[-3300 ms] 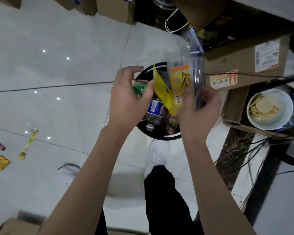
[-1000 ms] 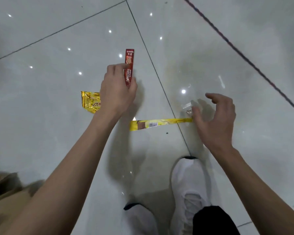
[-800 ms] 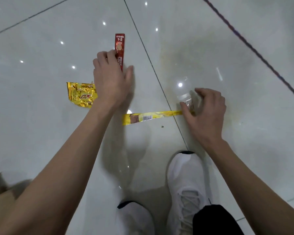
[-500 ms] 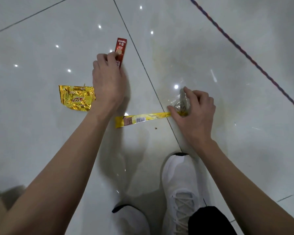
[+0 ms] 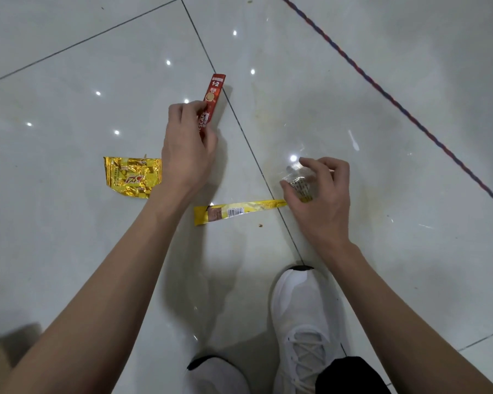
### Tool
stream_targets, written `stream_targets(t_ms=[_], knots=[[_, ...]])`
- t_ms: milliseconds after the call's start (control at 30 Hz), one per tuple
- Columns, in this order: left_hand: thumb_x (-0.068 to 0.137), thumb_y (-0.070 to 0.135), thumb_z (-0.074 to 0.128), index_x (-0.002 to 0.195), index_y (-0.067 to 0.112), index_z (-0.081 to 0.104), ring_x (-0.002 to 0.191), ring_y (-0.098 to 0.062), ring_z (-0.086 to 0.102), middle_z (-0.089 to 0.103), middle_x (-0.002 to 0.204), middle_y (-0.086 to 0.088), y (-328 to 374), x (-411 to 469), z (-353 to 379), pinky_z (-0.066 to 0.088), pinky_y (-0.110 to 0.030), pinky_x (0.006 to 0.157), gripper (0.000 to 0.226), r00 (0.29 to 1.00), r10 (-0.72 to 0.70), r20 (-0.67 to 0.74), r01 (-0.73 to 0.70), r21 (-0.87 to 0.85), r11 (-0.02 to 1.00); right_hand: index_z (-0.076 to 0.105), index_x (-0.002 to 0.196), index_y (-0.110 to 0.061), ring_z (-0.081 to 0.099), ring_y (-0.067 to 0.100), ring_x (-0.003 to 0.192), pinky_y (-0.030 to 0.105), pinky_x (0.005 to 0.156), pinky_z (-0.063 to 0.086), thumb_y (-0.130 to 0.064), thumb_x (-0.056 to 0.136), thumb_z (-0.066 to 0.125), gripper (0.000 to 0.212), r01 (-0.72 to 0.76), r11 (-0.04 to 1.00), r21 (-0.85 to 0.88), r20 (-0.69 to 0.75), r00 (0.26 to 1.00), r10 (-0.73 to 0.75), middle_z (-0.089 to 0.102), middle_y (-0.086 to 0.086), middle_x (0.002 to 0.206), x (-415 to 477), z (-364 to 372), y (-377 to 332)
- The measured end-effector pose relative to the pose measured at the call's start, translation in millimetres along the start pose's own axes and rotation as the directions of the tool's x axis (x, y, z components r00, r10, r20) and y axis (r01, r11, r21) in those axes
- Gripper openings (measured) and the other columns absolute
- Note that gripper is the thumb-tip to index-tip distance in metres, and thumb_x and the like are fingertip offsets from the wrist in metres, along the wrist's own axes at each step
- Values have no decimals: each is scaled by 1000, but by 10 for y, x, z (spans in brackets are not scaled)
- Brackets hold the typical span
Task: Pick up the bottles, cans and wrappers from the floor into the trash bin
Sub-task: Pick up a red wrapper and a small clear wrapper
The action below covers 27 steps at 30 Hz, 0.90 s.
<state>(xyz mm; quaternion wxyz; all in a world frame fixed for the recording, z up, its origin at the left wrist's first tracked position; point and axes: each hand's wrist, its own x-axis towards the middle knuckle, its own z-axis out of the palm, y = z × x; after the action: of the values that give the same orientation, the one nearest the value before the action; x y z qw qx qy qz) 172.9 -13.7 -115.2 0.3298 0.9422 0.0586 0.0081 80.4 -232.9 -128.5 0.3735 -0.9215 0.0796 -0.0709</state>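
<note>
Head view, looking down at pale glossy floor tiles (image 5: 69,265) with dark grout lines.

Left hand (image 5: 187,150): closed in a pinch on a red coffee stick sachet (image 5: 212,102). Thumb and fingers clamp its near end; the far end sticks out beyond the fingertips, pointing away and slightly right. Cannot tell whether it is clear of the tile.

Right hand (image 5: 323,194): fingers curled, partly closed around a small clear plastic wrapper (image 5: 298,182); thumb and forefinger meet on it. The wrapper is crumpled, with printed text showing between the fingers.

Long yellow stick sachet (image 5: 239,210): flat on the floor between the two hands, lying left to right, barcode facing up. Its right end reaches the right thumb; whether that end is gripped cannot be told.

Gold foil wrapper (image 5: 133,177): flat on the floor, just left of the left wrist, not touched.

Small crumb (image 5: 260,225) just near of the yellow sachet.

Two white shoes at the near edge, the right shoe (image 5: 305,322) further forward than the left shoe (image 5: 215,376). Red-blue cord (image 5: 396,102) runs diagonally across the far right.
</note>
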Motion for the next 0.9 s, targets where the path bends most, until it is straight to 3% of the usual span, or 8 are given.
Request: stream_targets(t_ms=[67, 133, 167, 433, 567, 667, 733, 900], knots=[[98, 20, 52, 133, 11, 55, 96, -22, 61, 51, 128, -8, 82, 31, -66, 54, -38, 85, 36, 999, 34, 4, -34, -25, 999, 69, 121, -12, 63, 23, 89, 32, 88, 55, -29, 84, 80, 42, 1, 999, 42, -38, 999, 1, 51, 8, 120, 57, -98, -102], [98, 21, 52, 132, 13, 56, 94, -20, 61, 52, 127, -7, 197, 91, -179, 55, -40, 82, 35, 996, 84, -5, -84, -32, 996, 69, 121, -7, 64, 23, 88, 11, 88, 45, -20, 83, 84, 42, 10, 998, 63, -88, 996, -5, 52, 14, 119, 156, -248, -223], [98, 21, 52, 131, 13, 56, 94, -19, 60, 52, 127, -7, 263, 129, -258, 55, -40, 81, 34, 994, 106, -13, -107, -33, 994, 69, 121, -6, 64, 22, 88, 7, 87, 41, -18, 83, 85, 43, 21, 997, 68, -105, 994, -14, 52, 16, 119, 217, -335, -292], [97, 14, 52, 127, 14, 58, 87, -6, 53, 53, 124, -4, 1211, 36, -1438, 53, -29, 79, 31, 996, 73, -47, -77, -86, 993, 67, 123, -4, 62, 14, 87, 9, 90, 41, -17, 84, 84, 45, 33, 994, 103, -175, 984, -14, 55, 19, 120, 487, -1548, -1446], [97, 14, 53, 127, 15, 58, 85, -2, 50, 53, 123, -2, 1996, -215, -2337, 51, -24, 77, 31, 996, 81, -20, -83, -92, 992, 66, 123, -3, 61, 11, 87, 8, 90, 39, -16, 84, 84, 44, 16, 989, 144, -187, 982, 12, 54, 19, 119, 430, -2457, -2288], [97, 15, 53, 127, 16, 58, 85, 4, 52, 53, 123, -1, 2653, -409, -2982, 49, -21, 76, 30, 996, 86, -1, -86, -101, 991, 66, 123, -4, 58, 0, 90, 8, 90, 40, -16, 84, 84, 45, -10, 987, 159, -225, 973, 46, 54, 18, 119, 312, -3195, -2875], [97, 14, 53, 127, 16, 58, 85, -1, 52, 53, 123, 0, 3093, -558, -3357, 49, -22, 77, 30, 996, 90, 3, -89, -117, 989, 65, 123, -4, 54, -7, 92, 11, 91, 42, -16, 84, 84, 45, -32, 983, 179, -261, 962, 79, 55, 17, 120, 200, -3684, -3240], [97, 13, 54, 127, 16, 58, 85, -4, 52, 50, 119, 6, 4154, -966, -3955, 49, -22, 78, 30, 985, 158, 70, -143, -179, 973, 63, 124, -6, 53, -7, 94, 9, 91, 40, -14, 84, 85, 47, -112, 977, 180, -369, 913, 173, 54, 15, 121, -154, -4817, -3843]])
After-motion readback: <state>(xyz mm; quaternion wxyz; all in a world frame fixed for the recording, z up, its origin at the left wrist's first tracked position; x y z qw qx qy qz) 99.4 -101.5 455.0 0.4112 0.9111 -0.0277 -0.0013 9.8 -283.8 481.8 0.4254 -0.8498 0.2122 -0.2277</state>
